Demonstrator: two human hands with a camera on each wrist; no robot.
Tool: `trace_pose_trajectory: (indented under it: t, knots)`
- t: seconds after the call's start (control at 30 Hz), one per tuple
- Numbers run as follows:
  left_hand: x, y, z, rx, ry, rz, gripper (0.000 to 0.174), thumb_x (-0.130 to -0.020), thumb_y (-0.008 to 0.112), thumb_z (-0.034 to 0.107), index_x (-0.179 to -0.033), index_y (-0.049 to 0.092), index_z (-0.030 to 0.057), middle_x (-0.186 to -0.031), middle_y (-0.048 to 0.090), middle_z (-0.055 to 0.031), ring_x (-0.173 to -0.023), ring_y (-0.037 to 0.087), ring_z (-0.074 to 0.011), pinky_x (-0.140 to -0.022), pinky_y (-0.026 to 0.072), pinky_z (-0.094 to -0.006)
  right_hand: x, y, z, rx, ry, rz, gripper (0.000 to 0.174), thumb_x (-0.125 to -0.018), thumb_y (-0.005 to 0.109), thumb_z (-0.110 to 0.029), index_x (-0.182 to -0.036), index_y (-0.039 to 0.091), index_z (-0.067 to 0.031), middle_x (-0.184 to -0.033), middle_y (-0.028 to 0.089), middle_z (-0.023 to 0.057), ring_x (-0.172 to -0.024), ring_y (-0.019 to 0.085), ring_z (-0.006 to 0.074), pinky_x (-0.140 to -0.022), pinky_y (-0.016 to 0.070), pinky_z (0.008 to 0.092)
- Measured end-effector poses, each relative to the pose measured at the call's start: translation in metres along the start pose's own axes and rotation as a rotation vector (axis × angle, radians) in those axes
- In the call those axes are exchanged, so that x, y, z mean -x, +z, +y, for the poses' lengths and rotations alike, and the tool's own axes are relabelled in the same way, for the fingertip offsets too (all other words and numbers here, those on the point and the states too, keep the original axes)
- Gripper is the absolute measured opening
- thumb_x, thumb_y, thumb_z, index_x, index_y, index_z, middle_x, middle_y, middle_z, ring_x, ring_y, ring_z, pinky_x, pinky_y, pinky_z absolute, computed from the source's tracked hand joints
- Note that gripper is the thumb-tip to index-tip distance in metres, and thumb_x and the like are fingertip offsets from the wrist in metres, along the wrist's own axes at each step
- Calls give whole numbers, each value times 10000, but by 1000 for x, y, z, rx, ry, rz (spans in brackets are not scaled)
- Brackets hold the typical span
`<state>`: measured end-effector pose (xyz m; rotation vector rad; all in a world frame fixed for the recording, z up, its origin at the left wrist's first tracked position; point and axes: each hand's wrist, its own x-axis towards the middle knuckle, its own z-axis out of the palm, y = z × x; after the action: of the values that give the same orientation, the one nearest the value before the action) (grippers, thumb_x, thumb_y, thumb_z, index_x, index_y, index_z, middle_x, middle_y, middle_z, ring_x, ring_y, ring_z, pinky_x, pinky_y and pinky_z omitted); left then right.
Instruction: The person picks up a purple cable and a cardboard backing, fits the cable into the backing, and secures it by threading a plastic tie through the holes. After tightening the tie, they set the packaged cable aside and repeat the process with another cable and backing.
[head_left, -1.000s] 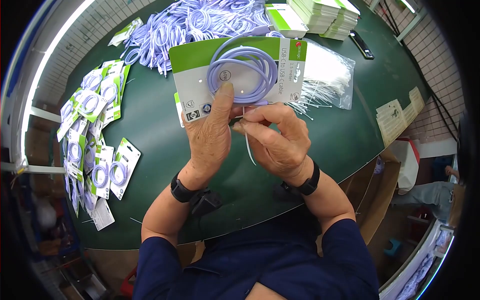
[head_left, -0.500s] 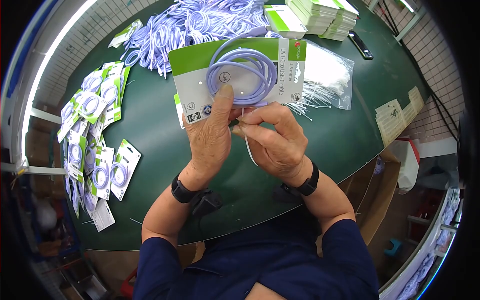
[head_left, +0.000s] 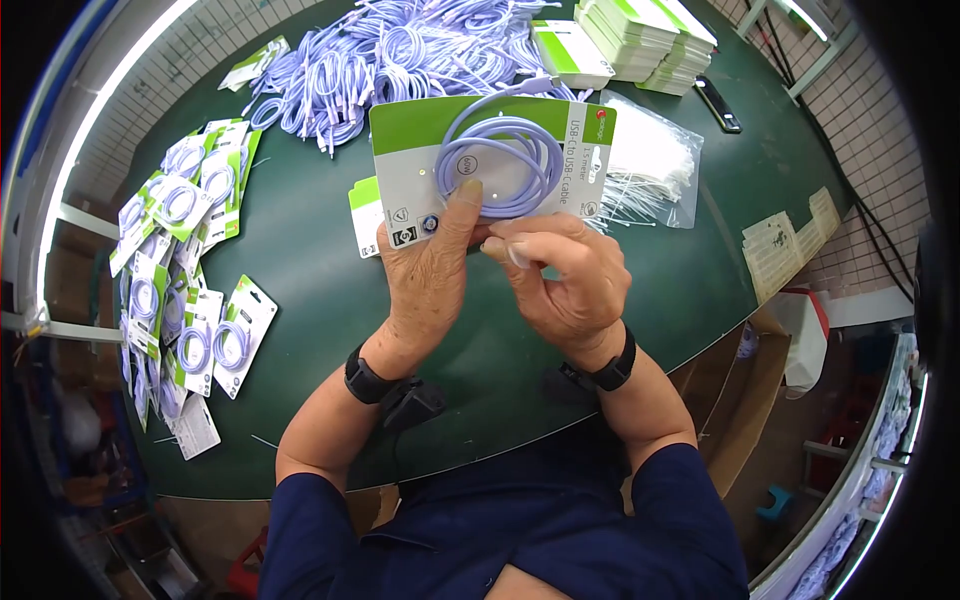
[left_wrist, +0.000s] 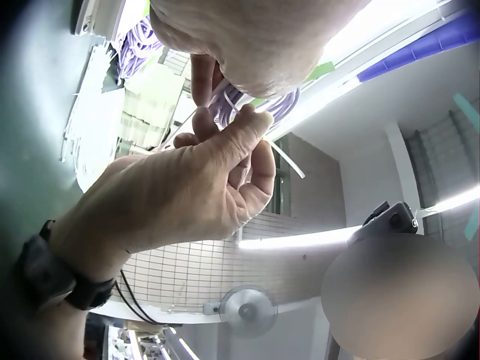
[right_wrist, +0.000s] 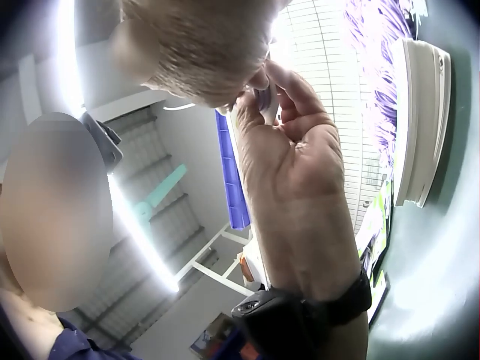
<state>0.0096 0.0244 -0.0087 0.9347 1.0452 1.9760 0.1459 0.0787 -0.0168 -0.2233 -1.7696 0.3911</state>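
My left hand [head_left: 428,280] grips a green-and-white packaging card [head_left: 403,175] from below, its thumb pressed on the front. On the card lies a coiled lilac USB-C cable [head_left: 549,172], one plug reaching past the card's top edge. Just under the card's lower edge, my right hand [head_left: 580,285] pinches a thin white cable tie [left_wrist: 291,160] between thumb and fingertips. The tie's free tail sticks out beyond those fingers in the left wrist view. Where the tie meets the cable is hidden by fingers.
Finished-looking carded cables [head_left: 180,205] pile up on the left. A heap of loose lilac cables [head_left: 400,50] lies at the back, with stacked cards [head_left: 640,45] beside it. A bag of white cable ties [head_left: 655,160] and a black phone-like object [head_left: 718,105] are at right.
The card and both hands have shifted slightly right and down in the head view. My right fingers have curled further, and the tie's hanging tail no longer shows below them there.
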Motion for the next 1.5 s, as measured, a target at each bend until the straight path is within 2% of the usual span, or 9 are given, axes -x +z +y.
trace_pose_trajectory:
  t: [0.1, 0.2, 0.33, 0.63, 0.87, 1.17, 1.27, 1.5]
  knots:
    - [1, 2, -2, 74, -45, -12, 210, -1047, 722, 139, -1189, 703, -15, -1038, 759, -73, -870, 746, -135, -735, 641, -292, -3, -2, 2, -8, 47, 61, 253, -849, 872, 19, -1049, 721, -18, -921, 779, 115, -811, 726, 207, -650, 570, 302]
    - [2, 5, 1, 119, -68, -20, 221, -1051, 714, 136, -1198, 698, -28, -1038, 761, -85, -867, 749, -144, -725, 656, -299, -15, -9, 9, 197, -92, 20, 255, -852, 853, 44, -1067, 729, -13, -929, 774, 108, -789, 683, 224, -651, 534, 322]
    - [0, 6, 0, 134, -82, -16, 237, -1055, 705, 132, -1211, 691, -45, -1037, 761, -102, -863, 752, -156, -705, 674, -309, -19, -11, 9, 231, -121, -13, 301, -826, 850, 71, -1094, 742, -15, -943, 763, 97, -786, 646, 247, -677, 519, 352]
    - [2, 5, -2, 120, -83, -20, 240, -1047, 715, 129, -1198, 689, -55, -1026, 761, -106, -833, 747, -155, -681, 666, -309, -17, -15, 11, 310, -174, -95, 374, -774, 868, 82, -1103, 808, -85, -988, 734, 76, -808, 644, 239, -679, 514, 339]
    - [2, 6, 4, 146, -84, -3, 239, -1035, 734, 136, -1190, 689, -40, -1005, 760, -91, -816, 745, -143, -684, 650, -299, -8, -17, 6, 182, -186, -110, 396, -730, 900, 65, -1067, 835, -135, -1043, 733, 47, -872, 685, 215, -713, 573, 335]
    - [2, 7, 8, 161, -95, -7, 226, -1029, 735, 131, -1187, 691, -26, -999, 759, -82, -815, 748, -135, -689, 644, -290, -6, -18, 3, 215, -207, -106, 398, -732, 896, 66, -1069, 829, -135, -1045, 745, 46, -862, 695, 226, -695, 582, 337]
    - [2, 8, 10, 159, -101, 7, 221, -1029, 732, 126, -1186, 691, -24, -999, 759, -83, -815, 748, -135, -687, 645, -290, -3, -18, 8, 216, -249, -95, 437, -710, 872, 2, -1129, 835, -117, -1084, 750, 27, -909, 694, 212, -711, 560, 328]
    - [2, 8, 8, 176, -93, 8, 209, -1031, 727, 117, -1180, 691, -25, -998, 756, -85, -811, 748, -136, -684, 647, -289, -5, -15, 7, 214, -236, -52, 425, -703, 873, 19, -1100, 836, -125, -1044, 755, 27, -873, 696, 215, -687, 559, 327]
